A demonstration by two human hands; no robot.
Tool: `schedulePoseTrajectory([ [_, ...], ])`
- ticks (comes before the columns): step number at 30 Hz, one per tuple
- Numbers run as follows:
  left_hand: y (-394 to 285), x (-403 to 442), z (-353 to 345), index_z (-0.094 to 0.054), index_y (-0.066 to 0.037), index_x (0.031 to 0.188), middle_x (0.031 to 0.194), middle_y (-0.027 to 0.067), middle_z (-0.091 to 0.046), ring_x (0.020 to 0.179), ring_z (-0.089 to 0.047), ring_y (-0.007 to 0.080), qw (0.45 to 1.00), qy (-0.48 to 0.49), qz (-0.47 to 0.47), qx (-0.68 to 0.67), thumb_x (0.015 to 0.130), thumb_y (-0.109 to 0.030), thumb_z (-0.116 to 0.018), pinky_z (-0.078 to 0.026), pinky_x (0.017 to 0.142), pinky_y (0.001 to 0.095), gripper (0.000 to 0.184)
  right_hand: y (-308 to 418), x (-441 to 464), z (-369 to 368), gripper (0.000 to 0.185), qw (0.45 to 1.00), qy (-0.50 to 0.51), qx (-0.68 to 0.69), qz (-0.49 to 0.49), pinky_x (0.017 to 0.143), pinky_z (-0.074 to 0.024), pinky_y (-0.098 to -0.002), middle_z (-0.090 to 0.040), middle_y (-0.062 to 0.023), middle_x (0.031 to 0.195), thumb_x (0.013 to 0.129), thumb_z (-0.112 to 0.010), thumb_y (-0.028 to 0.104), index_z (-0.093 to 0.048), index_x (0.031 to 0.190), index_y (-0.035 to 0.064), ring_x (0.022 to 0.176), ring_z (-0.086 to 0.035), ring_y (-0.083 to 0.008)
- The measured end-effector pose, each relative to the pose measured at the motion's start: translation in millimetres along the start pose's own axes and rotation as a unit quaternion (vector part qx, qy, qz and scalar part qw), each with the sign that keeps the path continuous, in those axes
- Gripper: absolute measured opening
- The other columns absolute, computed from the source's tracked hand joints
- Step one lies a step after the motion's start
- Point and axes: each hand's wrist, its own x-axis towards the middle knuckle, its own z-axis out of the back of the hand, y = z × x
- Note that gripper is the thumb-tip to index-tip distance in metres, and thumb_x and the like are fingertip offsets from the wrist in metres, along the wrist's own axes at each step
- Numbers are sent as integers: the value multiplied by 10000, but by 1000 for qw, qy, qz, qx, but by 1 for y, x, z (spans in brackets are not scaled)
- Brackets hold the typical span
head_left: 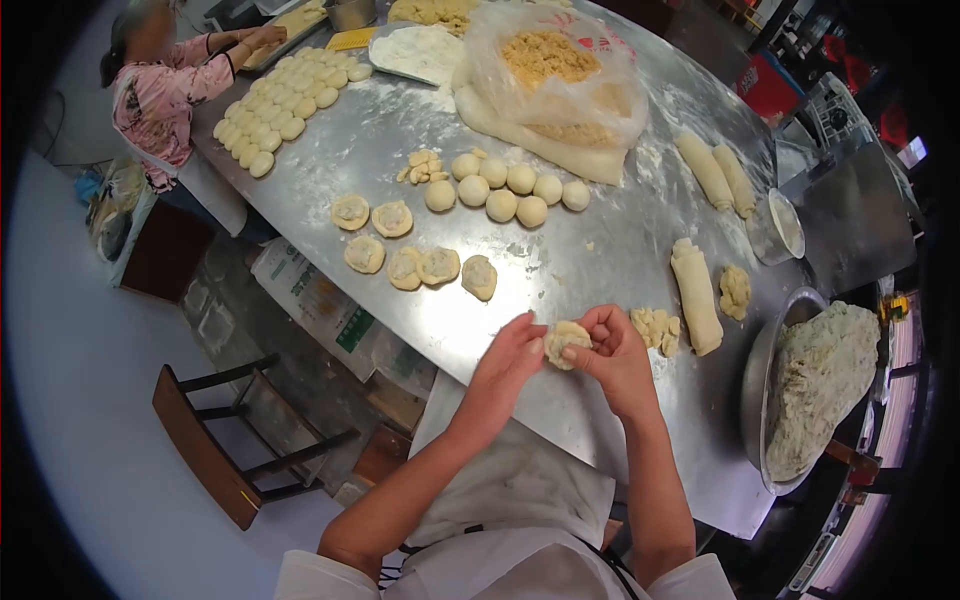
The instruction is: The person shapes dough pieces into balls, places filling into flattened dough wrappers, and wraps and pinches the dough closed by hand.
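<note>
A small round of dough (pixel 566 340) with gathered edges is held up between my two hands, above the near edge of the metal table. My right hand (pixel 615 360) pinches its rim, thumb across the front. From the other side my left hand (pixel 500 372) cups it, thumb and fingers against the dough. Left of my hands lie several flattened dough rounds topped with greyish filling (pixel 479 277). Closed dough balls (pixel 501 205) sit in rows farther back. Small dough pieces (pixel 655 328) lie just right of my right hand, beside a thick dough roll (pixel 696 297).
A metal basin (pixel 757 405) heaped with pale green-flecked filling (pixel 822 385) stands at the right. Farther back are a plastic bag of orange crumbly filling (pixel 550 62), a flour tray (pixel 415 53) and rows of shaped dough (pixel 290 105). A co-worker (pixel 170 85) works at the far left.
</note>
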Motion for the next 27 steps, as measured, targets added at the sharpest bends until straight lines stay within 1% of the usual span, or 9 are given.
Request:
schedulePoseTrajectory([
  [3, -7, 16, -2, -482, -2, 1436, 1345, 114, -597, 1258, -588, 216, 965, 109, 142, -193, 1119, -269, -427, -468, 1099, 394, 418, 24, 4, -11, 342, 986, 45, -160, -4, 832, -526, -279, -677, -17, 1067, 848, -797, 41, -591, 1121, 46, 966, -645, -90],
  [4, -6, 22, 0, -484, -6, 1436, 1350, 123, -598, 1263, -585, 223, 964, 110, 135, -202, 1119, -269, -429, -464, 1104, 403, 415, 32, 7, -18, 357, 970, 51, -239, 0, 849, -531, -288, -680, -22, 1075, 845, -801, 47, -593, 1136, 49, 980, -652, -100],
  [8, -16, 35, 19, -493, -19, 1429, 1363, 150, -608, 1273, -576, 236, 961, 90, 126, -231, 1118, -274, -436, -453, 1107, 424, 406, 77, 39, -20, 334, 834, 85, -462, 290, 901, -512, -283, -695, -55, 1144, 836, -814, 82, -675, 1136, 38, 1034, -652, -142],
  [9, -28, 35, 25, -495, -22, 1425, 1364, 155, -611, 1273, -575, 236, 961, 80, 124, -235, 1118, -277, -438, -451, 1105, 425, 403, 101, 48, -23, 288, 903, 60, -366, 217, 879, -521, -282, -721, -64, 1092, 867, -793, 102, -713, 1130, 18, 987, -667, -139],
  [12, -61, 36, 38, -501, -18, 1416, 1361, 169, -618, 1257, -580, 233, 986, 30, 103, -129, 1116, -286, -443, -450, 1091, 418, 407, 151, 117, -17, 252, 945, -11, -271, 183, 852, -540, -305, -748, -76, 1010, 905, -758, 129, -721, 1113, -9, 910, -691, -157],
  [16, -79, 41, 56, -492, -1, 1422, 1323, 143, -626, 1246, -581, 236, 991, 22, 82, -105, 1052, -165, -579, -459, 1073, 383, 414, 186, 271, 4, 250, 844, -71, -420, 326, 842, -552, -314, -761, -148, 1008, 921, -689, 110, -738, 1136, -8, 884, -712, -203],
  [21, -101, 46, 74, -488, 9, 1416, 1322, 146, -607, 1218, -605, 236, 985, 29, 119, -122, 1036, -118, -592, -508, 1035, 391, 414, 173, 391, 33, 377, 763, -90, -599, 225, 906, -550, -394, -753, -193, 1096, 876, -725, 186, -716, 1204, 1, 1014, -725, -319],
  [25, -118, 52, 76, -486, 14, 1409, 1280, 156, -621, 1199, -621, 248, 982, 28, 124, -136, 1060, -127, -548, -519, 1027, 396, 382, 153, 414, 21, 441, 777, -103, -576, 234, 903, -546, -411, -739, -210, 1120, 850, -751, 276, -717, 1210, 24, 1023, -720, -339],
  [27, -122, 60, 74, -473, 18, 1422, 1280, 156, -625, 1188, -627, 245, 982, 41, 122, -136, 1075, -149, -530, -523, 1027, 389, 390, 143, 420, 13, 393, 737, -120, -612, 260, 888, -547, -423, -739, -212, 1085, 837, -748, 244, -735, 1172, 40, 1008, -716, -345],
])
